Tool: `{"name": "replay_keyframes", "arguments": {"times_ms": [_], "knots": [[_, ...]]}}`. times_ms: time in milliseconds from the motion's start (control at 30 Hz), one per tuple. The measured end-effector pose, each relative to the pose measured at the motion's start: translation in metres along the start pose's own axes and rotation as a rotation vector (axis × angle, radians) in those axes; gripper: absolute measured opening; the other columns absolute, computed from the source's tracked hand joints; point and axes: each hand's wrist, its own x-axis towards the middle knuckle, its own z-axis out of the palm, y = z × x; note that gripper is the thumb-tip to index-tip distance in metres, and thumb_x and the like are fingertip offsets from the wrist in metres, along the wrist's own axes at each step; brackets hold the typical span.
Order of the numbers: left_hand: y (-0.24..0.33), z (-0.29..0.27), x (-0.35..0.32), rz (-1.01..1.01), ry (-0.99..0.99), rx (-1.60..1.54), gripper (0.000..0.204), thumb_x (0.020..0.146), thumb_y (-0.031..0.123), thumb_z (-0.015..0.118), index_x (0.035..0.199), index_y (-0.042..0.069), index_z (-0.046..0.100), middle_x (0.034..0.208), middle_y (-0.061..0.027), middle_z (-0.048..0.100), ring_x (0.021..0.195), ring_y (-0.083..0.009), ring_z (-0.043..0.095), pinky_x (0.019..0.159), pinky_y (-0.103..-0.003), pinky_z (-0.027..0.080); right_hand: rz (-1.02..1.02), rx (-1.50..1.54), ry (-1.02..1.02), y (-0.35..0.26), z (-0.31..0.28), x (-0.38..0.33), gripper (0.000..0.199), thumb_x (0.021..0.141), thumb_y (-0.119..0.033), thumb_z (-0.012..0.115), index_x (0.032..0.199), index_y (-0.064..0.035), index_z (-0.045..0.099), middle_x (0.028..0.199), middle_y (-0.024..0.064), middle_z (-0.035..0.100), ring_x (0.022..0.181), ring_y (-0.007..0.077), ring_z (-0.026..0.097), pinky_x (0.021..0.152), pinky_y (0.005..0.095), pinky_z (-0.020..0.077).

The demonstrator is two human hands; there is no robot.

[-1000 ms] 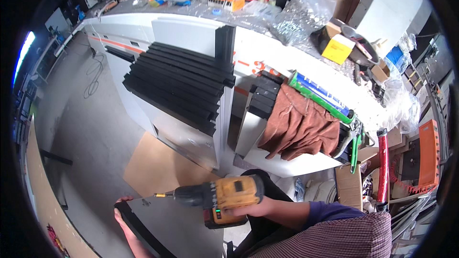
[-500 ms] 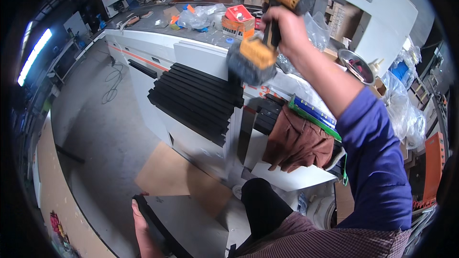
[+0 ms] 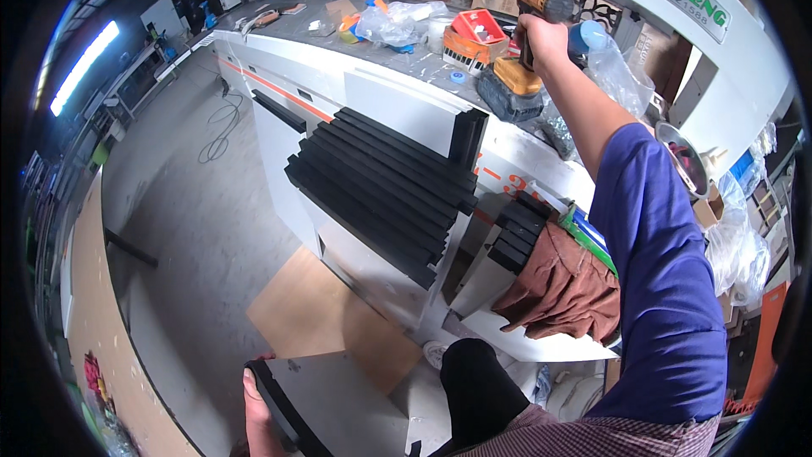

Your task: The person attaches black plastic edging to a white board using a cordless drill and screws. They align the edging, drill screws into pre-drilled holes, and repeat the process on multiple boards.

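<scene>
My right hand (image 3: 545,41) is wrapped round the grip of a yellow and black cordless drill (image 3: 518,76), out at arm's length over the worktop. The drill's nose points to the upper left, and its battery base is low beside an orange box; whether it touches the worktop I cannot tell. Low in the picture, my left hand (image 3: 255,410) grips the edge of a grey panel (image 3: 342,402) with a black strip (image 3: 283,406) along its side. The panel is tilted near my knee. Between the hands, several long black bars (image 3: 385,190) lie stacked side by side on a white stand.
On the grey worktop (image 3: 317,44) are plastic bags (image 3: 402,24), a red tray (image 3: 478,25) and the orange box (image 3: 467,55). A brown cloth (image 3: 562,292) drapes beside shorter black pieces (image 3: 518,233). A metal bowl (image 3: 681,161) stands right. Brown board (image 3: 317,305) lies on the floor.
My right hand has carried the drill away from me, from above the black bars to the worktop by the orange box. The left hand still holds the panel; the view has shifted somewhat.
</scene>
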Motion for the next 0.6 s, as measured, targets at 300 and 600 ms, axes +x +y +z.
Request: {"name": "replay_keyframes", "arguments": {"times_ms": [300, 600], "knots": [[-0.006, -0.005, -0.001, 0.051, 0.07, 0.136, 0.067, 0.096, 0.062, 0.03, 0.117, 0.006, 0.058, 0.098, -0.0044, 0.059, 0.094, -0.0165, 0.057, 0.086, -0.034, 0.046, -0.184, -0.249, -0.217, 0.026, -0.026, 0.024, 0.022, 0.071, -0.017, 0.067, 0.079, 0.0035, 0.066, 0.076, 0.0106, 0.067, 0.07, 0.0182, 0.064, 0.066, 0.0314, 0.0495], [-0.014, 0.002, 0.0, 0.043, 0.162, 0.199, 0.06, 0.1, 0.051, 0.032, 0.124, 0.002, 0.058, 0.121, -0.0066, 0.058, 0.113, -0.0188, 0.05, 0.103, -0.035, 0.035, -0.881, -0.677, -0.228, 0.018, -0.057, -0.207, 0.048, 0.084, -0.018, 0.067, 0.125, 0.0007, 0.049, 0.115, 0.0228, 0.058, 0.109, 0.0369, 0.055, 0.095, 0.0436, 0.0431]]}}
